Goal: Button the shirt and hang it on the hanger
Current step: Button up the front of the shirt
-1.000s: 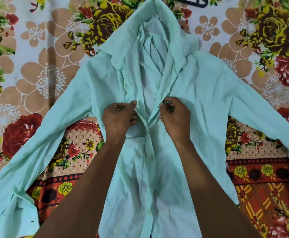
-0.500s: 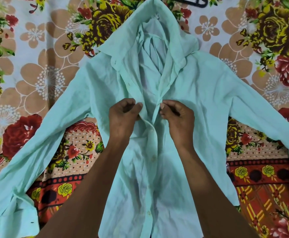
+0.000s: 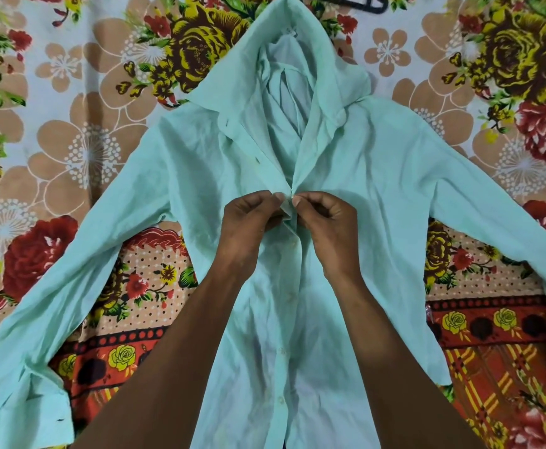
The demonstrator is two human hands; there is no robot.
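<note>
Both hands are closed in a pinch at the middle of the shirt [image 3: 378,189], high on the chest. By the left hand [image 3: 249,218] one front edge is pinched between thumb and finger, and by the right hand [image 3: 326,218] the other front edge is pinched, so that the two edges are brought together and the fingertips [image 3: 278,197] almost touch. It looks as if a button is being pushed through its hole there, but the button itself is hidden by the fingers. Below the hands the front is closed, and small pale buttons [image 3: 280,351] can be seen in a row down the middle. Above the hands the front is open up to the collar [image 3: 297,30], so more buttons are probably left to be done. The shirt is judged to be light, thin and very soft. It is floppy and will fold and slip when it is lifted, so it is best held right at the edge beside each button, and later at the shoulders for hanging. It is pale mint green, wrinkled, with long sleeves spread wide to both sides. It is laid flat, front up, on a bed sheet [image 3: 87,150] with big red, yellow and tan flowers. A dark hanger [image 3: 356,3] is partly seen at the top edge, just past the collar, and it is not yet used.
</note>
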